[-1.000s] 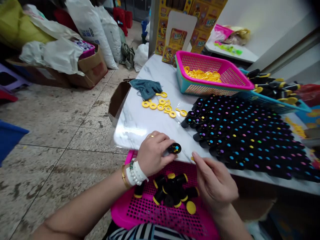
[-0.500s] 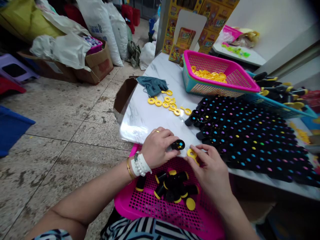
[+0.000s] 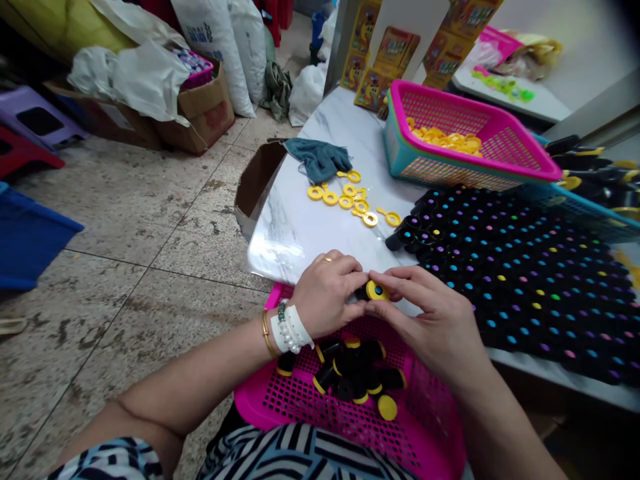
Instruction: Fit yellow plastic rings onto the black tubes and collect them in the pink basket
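My left hand is closed around a black cylinder lying on its side, its far end turned to the right. Over that end sits a yellow ring cap, which my right hand pinches between thumb and fingers. A small blue dot shows through the ring's hole. Both hands meet above a pink basket on my lap. Inside the basket lie several black cylinders with yellow caps, tumbled together. On the white table, several loose yellow ring caps are scattered beyond my hands.
Rows of upright black cylinders with coloured dots cover the table's right side. Behind them stands a pink basket of yellow caps nested in a teal one. A dark green cloth lies at the back left, near an open carton.
My right hand has moved left with the yellow ring cap, bringing it from beside the black cylinder onto its end. The view has shifted slightly.
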The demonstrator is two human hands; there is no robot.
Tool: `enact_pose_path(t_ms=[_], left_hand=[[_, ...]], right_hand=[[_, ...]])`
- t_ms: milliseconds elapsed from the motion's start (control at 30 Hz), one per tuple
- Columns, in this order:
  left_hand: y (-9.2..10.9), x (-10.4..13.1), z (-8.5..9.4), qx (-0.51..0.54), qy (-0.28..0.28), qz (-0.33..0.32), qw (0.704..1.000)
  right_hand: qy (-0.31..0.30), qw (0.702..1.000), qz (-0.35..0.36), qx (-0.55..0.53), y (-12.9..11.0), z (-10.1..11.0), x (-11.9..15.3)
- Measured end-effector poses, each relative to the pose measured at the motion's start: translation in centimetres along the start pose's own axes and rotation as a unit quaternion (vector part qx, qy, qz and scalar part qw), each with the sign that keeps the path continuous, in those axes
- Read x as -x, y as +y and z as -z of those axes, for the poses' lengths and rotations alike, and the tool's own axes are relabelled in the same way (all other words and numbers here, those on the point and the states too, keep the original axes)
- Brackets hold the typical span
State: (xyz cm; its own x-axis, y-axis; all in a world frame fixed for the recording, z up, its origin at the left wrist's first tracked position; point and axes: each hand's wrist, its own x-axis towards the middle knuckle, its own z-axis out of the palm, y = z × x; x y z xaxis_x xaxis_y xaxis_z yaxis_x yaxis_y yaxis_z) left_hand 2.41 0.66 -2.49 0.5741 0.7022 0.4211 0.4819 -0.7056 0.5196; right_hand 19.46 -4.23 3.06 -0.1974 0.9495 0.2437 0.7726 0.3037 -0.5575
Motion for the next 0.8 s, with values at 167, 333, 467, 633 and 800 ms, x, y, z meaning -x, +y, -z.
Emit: enact_pose_path(t_ms=[167, 333, 467, 633, 800], left_hand=[[0.0, 0.1, 0.1, -0.009, -0.011, 0.008, 1.0], [0.1, -0.7, 1.9, 0.042, -0.077, 0.009, 0.996], [0.8, -2.1, 3.2, 0.138, -0.123, 0.099, 0.978], [1.5, -2.7, 2.5, 0.11, -0.084, 0.142, 0.98], [1.7, -1.9, 2.7, 0.204, -0.132, 0.187, 0.952]], right_hand=[[-0.023, 1.0, -0.002, 0.003, -0.1, 0.4, -0.3], [-0.031, 0.999, 0.02, 0.029, -0.4, 0.6, -0.8], [-0.056, 0.998, 0.028, 0.033, -0.1, 0.8, -1.1], [-0.015, 1.0, -0.002, 0.023, 0.4, 0.2, -0.5], [0.047, 0.997, -0.031, -0.056, 0.1, -1.6, 0.8]])
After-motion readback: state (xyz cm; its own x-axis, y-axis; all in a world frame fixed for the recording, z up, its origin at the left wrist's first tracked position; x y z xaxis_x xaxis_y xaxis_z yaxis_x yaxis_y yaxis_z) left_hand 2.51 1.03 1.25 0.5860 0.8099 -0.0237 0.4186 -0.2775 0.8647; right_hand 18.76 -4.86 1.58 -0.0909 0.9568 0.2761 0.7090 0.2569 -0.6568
